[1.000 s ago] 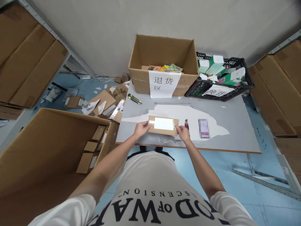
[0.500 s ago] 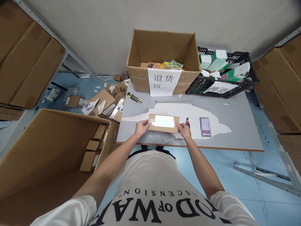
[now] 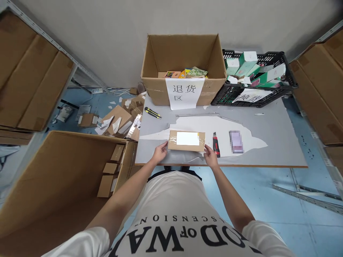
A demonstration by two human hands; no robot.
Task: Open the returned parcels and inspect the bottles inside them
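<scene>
A flat cardboard box (image 3: 173, 139), sealed with clear tape and bearing a blank-looking white label (image 3: 188, 138), is in front of me over the table. My left hand (image 3: 160, 152) has its fingers curled against the box's left end. At the lower right corner, my right hand (image 3: 210, 156) pinches the other end. Parts of the fingers are hidden, and I cannot tell whether the box rests on the surface. Just right of my right hand lies a red and black utility knife (image 3: 216, 145). A blurred purple item (image 3: 236, 142) lies farther right.
A large open carton (image 3: 155, 89) with a paper sign stands at the table's back, beside a black crate (image 3: 259, 101) of green-white boxes. A yellow-black cutter (image 3: 152, 112) lies back left. Left of me is a deep carton (image 3: 66, 171) holding small boxes; cardboard scraps (image 3: 118, 119) litter the floor.
Both hands have slid slightly down and outward along the box's ends, the thumbs leaving its top face. The utility knife, partly covered before, now shows fully. The view has shifted slightly.
</scene>
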